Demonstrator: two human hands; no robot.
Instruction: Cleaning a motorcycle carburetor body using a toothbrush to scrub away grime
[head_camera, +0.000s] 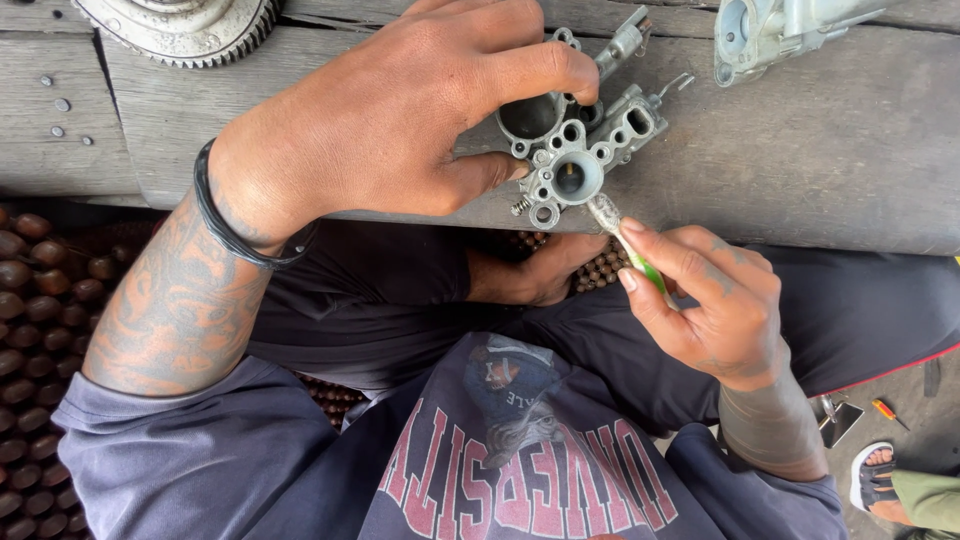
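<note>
Grey cast-metal carburetor body (575, 150) is clamped in left hand (400, 120), thumb under, fingers over top, at the bench's near edge. Right hand (715, 300) pinches a green-handled tool (628, 250), tip in the round bore. Beyond left hand: toothed gear housing (185, 28). Beyond right: another metal casting (775, 30). Wooden bench (850, 150) bare right of the carburetor. Small screwdriver (888, 412) on floor below right wrist.
</note>
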